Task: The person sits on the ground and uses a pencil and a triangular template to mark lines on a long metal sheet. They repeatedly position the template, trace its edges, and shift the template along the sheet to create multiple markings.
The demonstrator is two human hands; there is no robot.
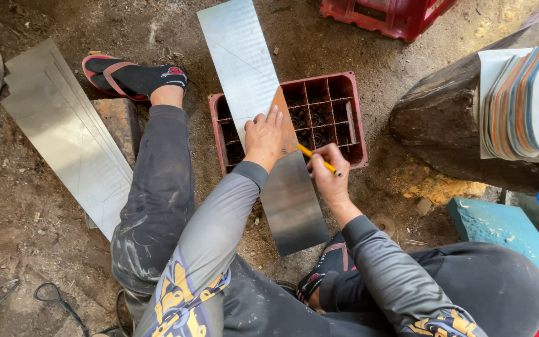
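on the dirt floor, across the top of a red plastic crate (344, 118) with a grid of compartments, lies a long metal strip (244, 68), running from the upper middle of the view down toward the person's lap. the left hand (264, 136) is pressed flat on it, fingers spread, holding down a small brown triangular template (284, 118) that sits on the strip with its point toward the far end. the right hand (329, 178) is closed around a yellow pencil (317, 158), its tip touching the strip just beside the template's lower edge.

the person sits low, in dark, paint-flecked trousers and grey sleeves; one foot in a black and red sandal (133, 77) stretches out to the left, resting by a brick (116, 122). beyond that leg a second metal strip (70, 134) lies flat on the ground, faint lines drawn on it. to the right, a stack of cut sheet pieces (525, 100) in white, orange and blue leans on a dark rock (450, 125). another red crate (385, 15) sits at the top edge, and a teal slab (506, 234) lies lower right.
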